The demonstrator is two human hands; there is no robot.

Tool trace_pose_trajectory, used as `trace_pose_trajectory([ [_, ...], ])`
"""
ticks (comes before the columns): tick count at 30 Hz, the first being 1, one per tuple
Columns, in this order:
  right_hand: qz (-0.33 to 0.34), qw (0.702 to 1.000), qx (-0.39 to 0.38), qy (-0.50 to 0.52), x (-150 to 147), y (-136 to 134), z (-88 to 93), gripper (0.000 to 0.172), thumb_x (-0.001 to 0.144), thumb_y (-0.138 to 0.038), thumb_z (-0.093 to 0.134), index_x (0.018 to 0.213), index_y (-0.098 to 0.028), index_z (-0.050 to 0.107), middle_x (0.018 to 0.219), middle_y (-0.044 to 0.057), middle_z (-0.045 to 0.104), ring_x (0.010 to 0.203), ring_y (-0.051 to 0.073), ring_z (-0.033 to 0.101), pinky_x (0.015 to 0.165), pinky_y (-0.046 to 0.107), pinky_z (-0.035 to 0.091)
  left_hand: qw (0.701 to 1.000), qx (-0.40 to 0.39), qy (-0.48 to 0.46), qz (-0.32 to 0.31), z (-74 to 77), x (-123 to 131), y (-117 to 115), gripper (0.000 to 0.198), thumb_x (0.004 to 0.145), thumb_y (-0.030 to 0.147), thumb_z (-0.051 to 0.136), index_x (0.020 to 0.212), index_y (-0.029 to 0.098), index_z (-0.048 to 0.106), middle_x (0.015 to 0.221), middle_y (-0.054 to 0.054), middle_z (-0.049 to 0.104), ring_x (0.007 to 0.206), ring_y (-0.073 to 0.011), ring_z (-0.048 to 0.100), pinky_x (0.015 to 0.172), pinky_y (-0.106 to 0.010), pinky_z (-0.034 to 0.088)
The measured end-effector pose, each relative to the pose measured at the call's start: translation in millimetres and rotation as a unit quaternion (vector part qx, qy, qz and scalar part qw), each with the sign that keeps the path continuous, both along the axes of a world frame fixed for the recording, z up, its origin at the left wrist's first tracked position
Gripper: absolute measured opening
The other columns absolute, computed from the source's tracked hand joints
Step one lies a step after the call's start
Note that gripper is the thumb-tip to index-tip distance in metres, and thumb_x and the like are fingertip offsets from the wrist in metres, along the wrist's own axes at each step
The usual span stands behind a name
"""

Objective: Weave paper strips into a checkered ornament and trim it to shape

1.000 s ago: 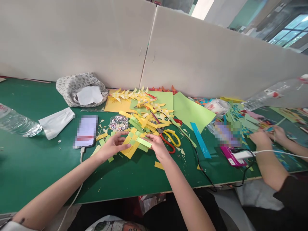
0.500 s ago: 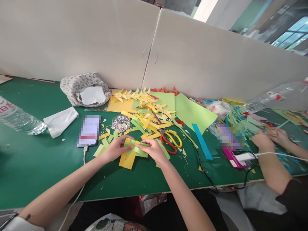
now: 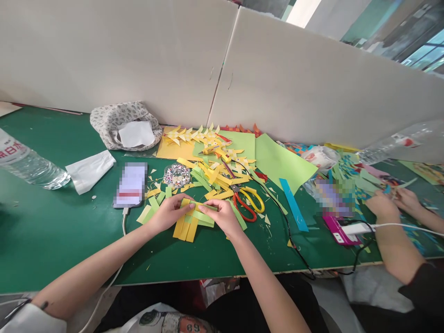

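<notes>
Both my hands hold a small weave of yellow and green paper strips [image 3: 186, 227] above the near part of the table. My left hand [image 3: 172, 212] pinches its upper left side, thumb on top. My right hand [image 3: 219, 213] grips the right side, thumb and fingers closed on the strips. Yellow ends hang toward me, and pale green ends stick out to the right. Just beyond my right hand lie scissors [image 3: 247, 203] with red and yellow handles. Loose yellow and green strips [image 3: 208, 178] are heaped behind the weave.
A yellow glue gun [image 3: 215, 149] with a black cord lies behind the heap. A phone [image 3: 130, 185] on a white cable is at left, near a water bottle [image 3: 31, 162] and a cloth bag [image 3: 104, 125]. At right, a blue strip [image 3: 293, 205], a pink power strip [image 3: 338, 230] and another person's hands [image 3: 385, 206].
The view has shifted slightly. My hands stay on the woven strips, with small finger movements: my right thumb sits a little differently. The other person's hands have moved slightly.
</notes>
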State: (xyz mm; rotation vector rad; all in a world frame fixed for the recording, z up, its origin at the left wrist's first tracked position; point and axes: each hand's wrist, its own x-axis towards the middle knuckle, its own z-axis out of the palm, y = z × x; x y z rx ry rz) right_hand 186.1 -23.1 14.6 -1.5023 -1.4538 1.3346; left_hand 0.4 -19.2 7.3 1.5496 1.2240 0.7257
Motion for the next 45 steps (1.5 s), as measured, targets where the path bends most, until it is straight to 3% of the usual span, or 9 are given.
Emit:
trace_pose_trajectory([
  [6, -0.006, 1.0, 0.019, -0.013, -1, -1, -6.6, 0.031, 0.065, -0.046, 0.066, 0.068, -0.016, 0.065, 0.068, 0.003, 0.062, 0.067, 0.016, 0.056, 0.059, 0.025, 0.041, 0.998, -0.031, -0.053, -0.003, -1.7, 4, -4, 0.035, 0.078, 0.051, 0.05, 0.085, 0.017, 0.056, 0.053, 0.007, 0.03, 0.044, -0.0079, 0.026, 0.042, -0.021, 0.018],
  [12, 0.0, 1.0, -0.002, -0.017, 6, 2, 2.4, 0.029, 0.06, -0.044, 0.071, 0.065, -0.016, 0.064, 0.064, 0.0, 0.06, 0.064, 0.014, 0.054, 0.059, 0.024, 0.039, 0.998, -0.041, -0.031, -0.025, 4.8, 1, -4, 0.035, 0.077, 0.05, 0.053, 0.089, 0.017, 0.058, 0.05, 0.008, 0.025, 0.042, -0.0075, 0.023, 0.041, -0.021, 0.014],
  [18, 0.021, 0.999, -0.016, -0.023, 9, 3, 7.5, 0.03, 0.059, -0.044, 0.072, 0.068, -0.016, 0.064, 0.064, -0.001, 0.059, 0.064, 0.014, 0.053, 0.059, 0.024, 0.039, 0.998, -0.036, -0.039, -0.031, 7.0, -1, -1, 0.035, 0.076, 0.048, 0.055, 0.087, 0.017, 0.066, 0.064, 0.0, 0.055, 0.048, -0.0082, 0.04, 0.042, -0.02, 0.032],
  [28, -0.02, 1.0, 0.014, -0.011, 13, 7, -3.8, 0.036, 0.066, -0.051, 0.065, 0.08, -0.017, 0.062, 0.075, 0.002, 0.061, 0.071, 0.016, 0.057, 0.062, 0.026, 0.043, 0.997, -0.064, -0.052, -0.004, 2.2, -6, 3, 0.039, 0.081, 0.047, 0.049, 0.101, 0.018, 0.064, 0.075, -0.002, 0.063, 0.065, -0.0126, 0.059, 0.06, -0.027, 0.056],
  [33, -0.082, 0.996, 0.021, 0.017, 22, 13, 1.4, 0.037, 0.064, -0.049, 0.068, 0.08, -0.016, 0.063, 0.08, 0.005, 0.064, 0.077, 0.019, 0.06, 0.068, 0.029, 0.046, 0.99, 0.121, 0.022, 0.074, 1.0, -20, 11, 0.037, 0.089, 0.032, 0.04, 0.122, 0.018, 0.047, 0.097, -0.009, 0.068, 0.083, -0.0185, 0.066, 0.069, -0.033, 0.056],
  [35, -0.099, 0.994, 0.01, 0.037, 24, 15, 3.1, 0.039, 0.062, -0.048, 0.071, 0.081, -0.016, 0.063, 0.081, 0.005, 0.065, 0.078, 0.02, 0.061, 0.07, 0.03, 0.046, 0.942, 0.297, 0.088, 0.127, 1.3, -23, 13, 0.043, 0.087, 0.021, 0.042, 0.13, 0.019, 0.038, 0.121, -0.014, 0.057, 0.111, -0.0233, 0.055, 0.084, -0.039, 0.051],
  [38, -0.097, 0.992, -0.007, 0.075, 24, 15, 3.3, 0.037, 0.06, -0.046, 0.073, 0.08, -0.016, 0.064, 0.079, 0.004, 0.066, 0.078, 0.02, 0.061, 0.072, 0.03, 0.047, 0.85, 0.48, 0.217, 0.019, 1.0, -24, 14, 0.054, 0.081, 0.005, 0.043, 0.131, 0.027, 0.04, 0.138, -0.007, 0.043, 0.13, -0.0251, 0.032, 0.103, -0.047, 0.032],
  [41, -0.108, 0.988, -0.021, 0.104, 23, 14, 2.5, 0.037, 0.057, -0.045, 0.075, 0.078, -0.017, 0.064, 0.075, 0.003, 0.066, 0.075, 0.019, 0.062, 0.07, 0.03, 0.048, 0.817, 0.479, 0.313, -0.075, -2.2, -26, 15, 0.05, 0.082, 0.005, 0.044, 0.126, 0.03, 0.046, 0.128, -0.004, 0.054, 0.117, -0.0253, 0.049, 0.1, -0.049, 0.036],
  [45, -0.125, 0.982, -0.043, 0.136, 22, 14, 4.5, 0.036, 0.054, -0.042, 0.077, 0.076, -0.017, 0.064, 0.074, 0.002, 0.067, 0.072, 0.019, 0.063, 0.068, 0.03, 0.049, 0.855, 0.423, 0.294, 0.056, -6.5, -28, 17, 0.049, 0.085, 0.007, 0.038, 0.13, 0.024, 0.041, 0.115, -0.008, 0.062, 0.09, -0.0198, 0.064, 0.068, -0.031, 0.055],
])
